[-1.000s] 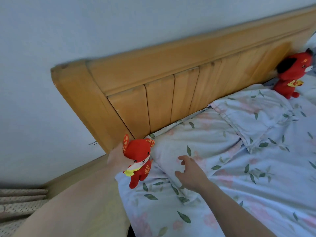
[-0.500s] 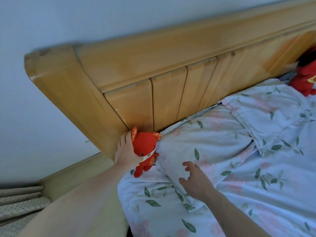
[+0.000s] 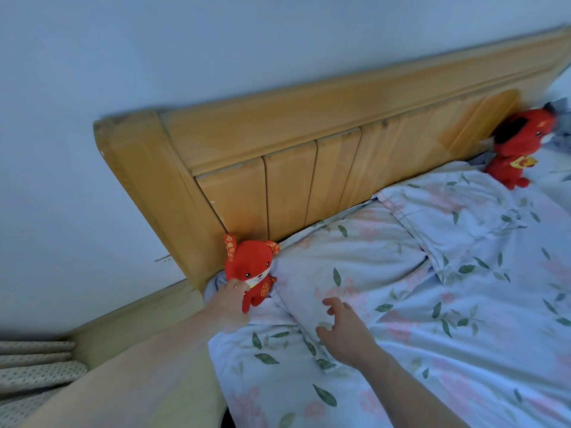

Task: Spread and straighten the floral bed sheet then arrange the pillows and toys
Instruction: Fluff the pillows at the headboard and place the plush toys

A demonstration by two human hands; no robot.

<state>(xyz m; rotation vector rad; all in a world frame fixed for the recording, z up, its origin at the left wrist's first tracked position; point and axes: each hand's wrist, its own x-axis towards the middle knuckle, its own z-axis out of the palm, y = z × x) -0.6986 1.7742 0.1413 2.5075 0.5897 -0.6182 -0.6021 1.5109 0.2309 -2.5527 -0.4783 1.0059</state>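
A small red plush toy (image 3: 251, 268) leans upright against the wooden headboard at the bed's left corner. My left hand (image 3: 228, 304) touches its lower left side; whether the fingers still grip it I cannot tell. My right hand (image 3: 343, 332) hovers open, fingers spread, over the near floral pillow (image 3: 349, 267). A second floral pillow (image 3: 457, 208) lies further right. Another red plush toy (image 3: 517, 149) sits against the headboard at the far right. The floral bed sheet (image 3: 463, 350) covers the mattress.
The wooden headboard (image 3: 309, 156) stands against a pale blue wall (image 3: 92, 72). A beige bed-side rail (image 3: 129, 322) runs at the lower left, with dotted folded fabric (image 3: 34, 369) beyond it.
My left hand carried the small red toy from above the sheet to the headboard corner, where it now stands upright, and slid to its base. My right hand stayed open over the near pillow.
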